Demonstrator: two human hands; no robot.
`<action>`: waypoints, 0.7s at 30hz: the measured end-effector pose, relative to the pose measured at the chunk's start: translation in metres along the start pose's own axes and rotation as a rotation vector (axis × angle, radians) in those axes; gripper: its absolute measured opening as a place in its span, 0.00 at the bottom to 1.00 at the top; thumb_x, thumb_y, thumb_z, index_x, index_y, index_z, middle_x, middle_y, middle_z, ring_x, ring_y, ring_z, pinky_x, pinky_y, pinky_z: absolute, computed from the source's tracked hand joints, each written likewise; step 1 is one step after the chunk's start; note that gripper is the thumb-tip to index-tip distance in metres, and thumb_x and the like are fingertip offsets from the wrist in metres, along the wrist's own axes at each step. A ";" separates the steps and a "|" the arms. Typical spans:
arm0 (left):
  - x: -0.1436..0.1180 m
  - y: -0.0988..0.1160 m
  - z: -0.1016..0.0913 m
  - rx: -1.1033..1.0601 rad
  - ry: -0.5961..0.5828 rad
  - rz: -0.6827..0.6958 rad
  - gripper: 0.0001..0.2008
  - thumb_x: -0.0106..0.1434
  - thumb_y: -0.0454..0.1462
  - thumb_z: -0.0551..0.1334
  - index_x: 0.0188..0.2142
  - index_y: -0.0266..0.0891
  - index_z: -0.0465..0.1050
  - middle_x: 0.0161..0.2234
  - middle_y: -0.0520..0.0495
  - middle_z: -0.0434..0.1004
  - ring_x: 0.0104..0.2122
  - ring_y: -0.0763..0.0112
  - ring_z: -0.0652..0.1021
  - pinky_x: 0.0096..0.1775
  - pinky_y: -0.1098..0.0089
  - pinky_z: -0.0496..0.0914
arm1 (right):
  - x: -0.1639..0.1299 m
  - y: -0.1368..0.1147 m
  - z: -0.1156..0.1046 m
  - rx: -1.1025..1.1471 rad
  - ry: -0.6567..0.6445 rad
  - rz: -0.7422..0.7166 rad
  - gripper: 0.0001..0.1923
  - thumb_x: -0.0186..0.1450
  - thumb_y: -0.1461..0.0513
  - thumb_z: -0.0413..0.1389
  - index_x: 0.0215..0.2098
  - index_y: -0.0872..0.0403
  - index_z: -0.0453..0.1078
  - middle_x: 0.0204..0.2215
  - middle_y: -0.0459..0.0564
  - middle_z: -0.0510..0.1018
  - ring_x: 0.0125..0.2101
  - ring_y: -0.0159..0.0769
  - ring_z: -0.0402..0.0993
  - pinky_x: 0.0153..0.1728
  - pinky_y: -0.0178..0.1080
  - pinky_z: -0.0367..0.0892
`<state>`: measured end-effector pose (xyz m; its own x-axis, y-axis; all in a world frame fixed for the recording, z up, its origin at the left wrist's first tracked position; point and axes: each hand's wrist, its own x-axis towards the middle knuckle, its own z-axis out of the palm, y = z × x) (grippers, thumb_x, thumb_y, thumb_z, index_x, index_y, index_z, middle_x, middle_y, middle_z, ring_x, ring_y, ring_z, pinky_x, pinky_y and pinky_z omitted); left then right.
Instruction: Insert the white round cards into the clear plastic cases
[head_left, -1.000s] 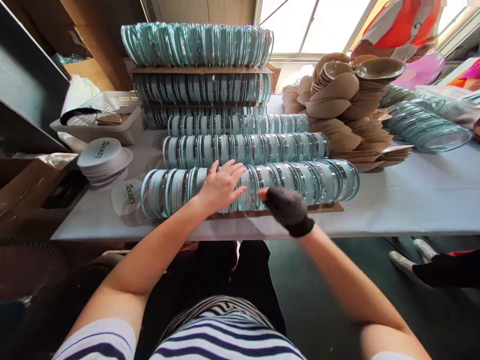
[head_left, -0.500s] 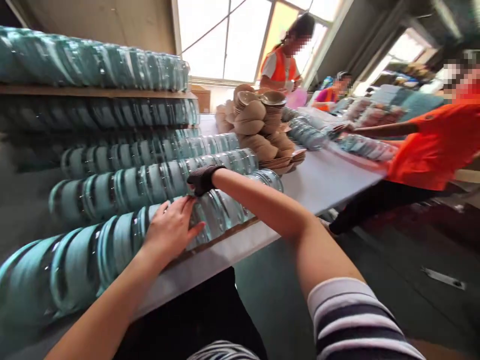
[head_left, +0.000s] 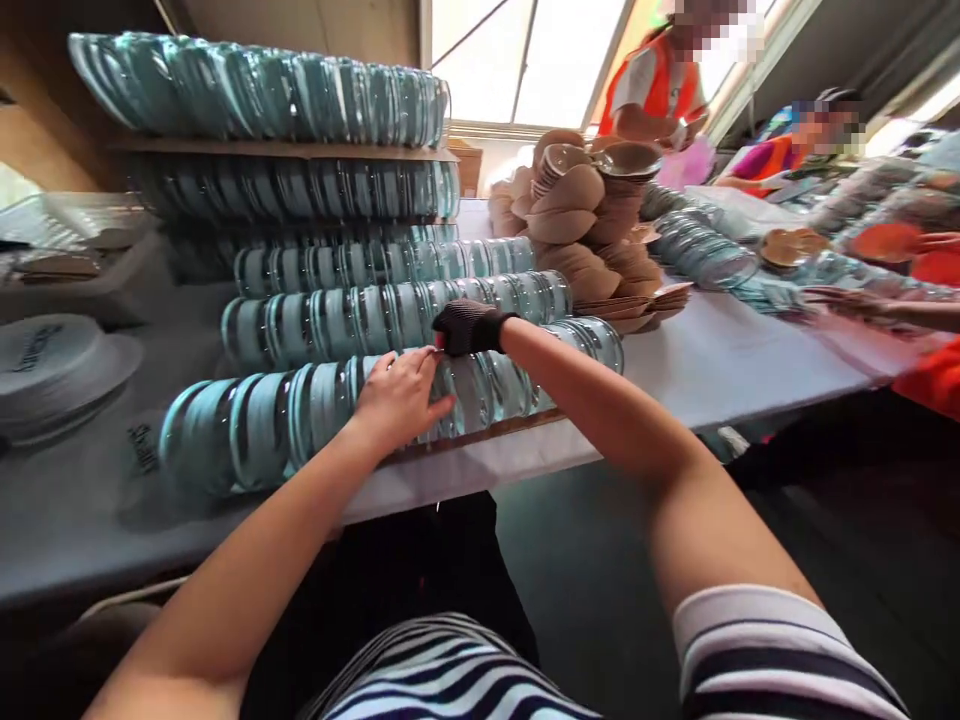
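Note:
A near row of clear blue-green glass dishes (head_left: 259,425), standing on edge and nested together, runs along the table's front side. My bare left hand (head_left: 397,395) lies over the top of this row, fingers stretched out and thumb apart. Right beside its fingertips is my right hand (head_left: 469,328), in a dark mesh glove with a black cuff. Its fingers are curled down at the top of the same row, and what they grip, if anything, is hidden. Cardboard (head_left: 517,425) shows under the row's front edge.
More glass rows (head_left: 397,310) lie behind, with stacked tiers (head_left: 300,95) on a board at the back. Brown paper-like bowls (head_left: 562,215) are piled beyond. Clear lids (head_left: 52,365) sit at left. Co-workers in orange vests (head_left: 652,85) stand across the white table (head_left: 720,370).
The view has swung left, so the lids at left have come into sight. Both my hands keep their place on the near glass row. A co-worker's hands at right have shifted.

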<state>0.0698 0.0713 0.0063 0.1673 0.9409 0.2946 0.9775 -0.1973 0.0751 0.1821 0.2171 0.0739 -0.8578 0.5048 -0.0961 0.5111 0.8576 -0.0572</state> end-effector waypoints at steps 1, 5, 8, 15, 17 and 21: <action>0.000 0.000 0.000 -0.010 -0.001 -0.008 0.30 0.65 0.50 0.56 0.62 0.38 0.61 0.61 0.39 0.67 0.60 0.56 0.67 0.61 0.52 0.57 | -0.008 0.001 0.003 0.033 0.008 -0.039 0.09 0.54 0.67 0.58 0.32 0.59 0.79 0.28 0.46 0.82 0.28 0.28 0.73 0.31 0.28 0.62; 0.001 -0.002 0.001 -0.029 0.004 -0.023 0.30 0.65 0.50 0.56 0.62 0.40 0.60 0.62 0.41 0.66 0.61 0.57 0.67 0.61 0.53 0.56 | -0.065 -0.005 0.042 0.214 0.241 -0.066 0.09 0.55 0.67 0.56 0.32 0.58 0.77 0.30 0.50 0.81 0.31 0.33 0.76 0.34 0.32 0.65; 0.001 -0.002 0.001 -0.033 0.004 -0.024 0.30 0.64 0.50 0.57 0.62 0.39 0.60 0.62 0.41 0.65 0.61 0.58 0.67 0.61 0.53 0.56 | -0.112 -0.024 0.094 0.236 0.264 0.034 0.08 0.59 0.65 0.55 0.34 0.56 0.76 0.33 0.51 0.81 0.33 0.35 0.76 0.36 0.34 0.67; -0.002 -0.001 0.000 -0.021 -0.021 -0.020 0.30 0.65 0.50 0.56 0.62 0.38 0.59 0.63 0.41 0.64 0.61 0.59 0.66 0.62 0.55 0.54 | -0.142 -0.061 0.172 0.070 0.123 0.268 0.20 0.71 0.58 0.43 0.54 0.48 0.73 0.52 0.52 0.77 0.46 0.45 0.76 0.41 0.43 0.71; -0.004 -0.002 -0.002 -0.021 -0.022 -0.014 0.31 0.65 0.49 0.57 0.63 0.37 0.59 0.63 0.41 0.64 0.61 0.59 0.66 0.63 0.55 0.54 | -0.144 -0.063 0.172 0.060 0.130 0.256 0.20 0.71 0.58 0.43 0.52 0.46 0.74 0.51 0.50 0.78 0.45 0.45 0.77 0.40 0.43 0.71; 0.000 0.002 -0.009 -0.015 -0.048 -0.015 0.30 0.66 0.49 0.56 0.63 0.37 0.59 0.64 0.40 0.63 0.64 0.56 0.61 0.64 0.50 0.50 | -0.154 -0.047 0.139 0.090 0.275 0.138 0.17 0.70 0.55 0.47 0.44 0.46 0.78 0.40 0.48 0.83 0.39 0.41 0.79 0.38 0.39 0.72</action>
<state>0.0707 0.0682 0.0151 0.1593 0.9557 0.2476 0.9779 -0.1872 0.0934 0.2979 0.0854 -0.0463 -0.7560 0.6341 0.1623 0.6159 0.7731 -0.1516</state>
